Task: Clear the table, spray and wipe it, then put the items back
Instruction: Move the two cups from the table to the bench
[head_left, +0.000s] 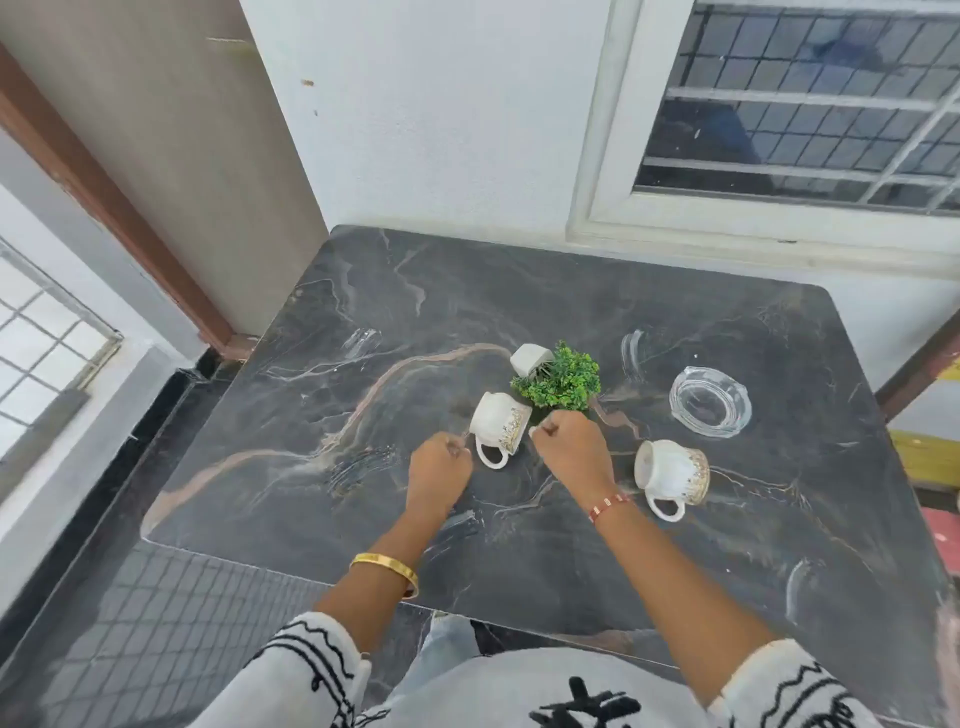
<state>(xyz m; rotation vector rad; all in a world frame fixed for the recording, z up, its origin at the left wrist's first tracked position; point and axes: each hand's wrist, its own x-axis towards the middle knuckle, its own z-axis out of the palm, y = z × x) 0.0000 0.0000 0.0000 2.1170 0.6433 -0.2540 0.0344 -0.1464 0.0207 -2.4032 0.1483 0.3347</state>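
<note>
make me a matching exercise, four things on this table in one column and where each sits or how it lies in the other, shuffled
Things:
1. potted plant
2. glass ashtray
3. cup between the two hands
4. cup by the right wrist

Places or states:
A. nearest the table's right edge, upright
B. tipped over, white pot toward the wall
C. on its side, just right of the left hand
D. on its side, right of the right hand

Pairs: 1-B, 2-A, 3-C, 4-D

A dark marble-patterned table (395, 291) was seen bearing two white cups (500, 420) (672, 468), a small potted plant (563, 375) between them, and a clear glass dish (710, 399) at the right.
</note>
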